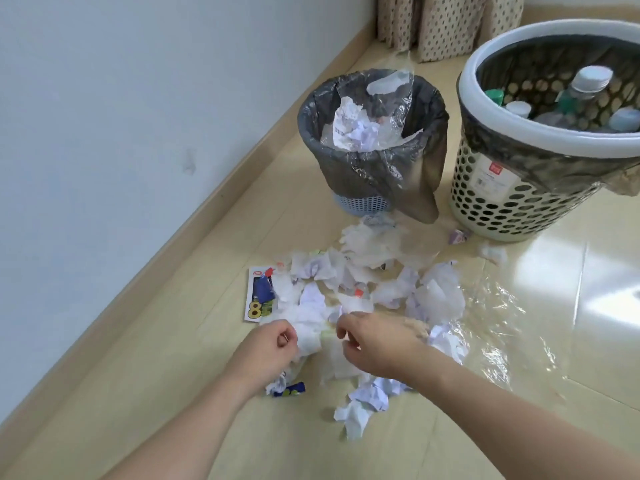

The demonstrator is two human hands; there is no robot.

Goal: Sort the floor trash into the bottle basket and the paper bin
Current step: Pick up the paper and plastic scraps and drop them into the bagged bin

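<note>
A heap of crumpled white paper [367, 292] lies on the floor in front of two containers. The paper bin [372, 147], lined with a dark bag, holds crumpled paper and clear plastic. The bottle basket [512, 199], cream with round holes and a white rim, holds several plastic bottles. My left hand [268, 351] sits at the near edge of the heap with its fingers curled against a white paper wad. My right hand [377, 344] hovers low over the heap, fingers curled downward among the papers. Whether either hand holds a piece is hidden.
A printed card [258, 296] with a yellow 8 lies at the heap's left. Clear plastic film [498, 317] spreads over the floor at the right. A blue-and-yellow wrapper [289, 389] lies near my left wrist. The wall and baseboard run along the left; dotted curtains [446, 22] hang behind.
</note>
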